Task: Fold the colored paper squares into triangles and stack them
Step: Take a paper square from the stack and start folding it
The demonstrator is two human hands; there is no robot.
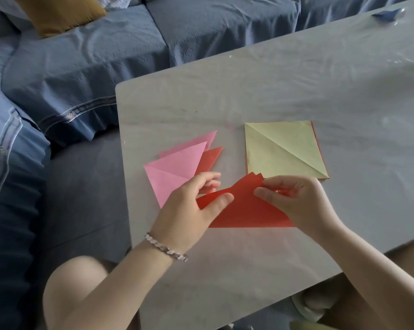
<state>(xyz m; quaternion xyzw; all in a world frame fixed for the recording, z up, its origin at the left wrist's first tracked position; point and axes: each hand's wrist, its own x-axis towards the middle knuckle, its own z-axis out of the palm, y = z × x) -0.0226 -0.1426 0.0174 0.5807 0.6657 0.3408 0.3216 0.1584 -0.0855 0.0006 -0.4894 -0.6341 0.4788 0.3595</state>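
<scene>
A red paper, folded into a triangle, is held just above the white table near its front edge. My left hand pinches the paper's left part between thumb and fingers. My right hand pinches its top corner, where several layered tips show. Left of the hands lies a pile of folded triangles: pink ones on top and a red one poking out beneath. Behind the right hand sits a stack of square sheets whose top sheet is pale yellow with a diagonal crease.
A blue sofa wraps round the table's left and far sides, with a mustard cushion on it. A small blue object lies at the table's far right corner. My knees show below the table's front edge.
</scene>
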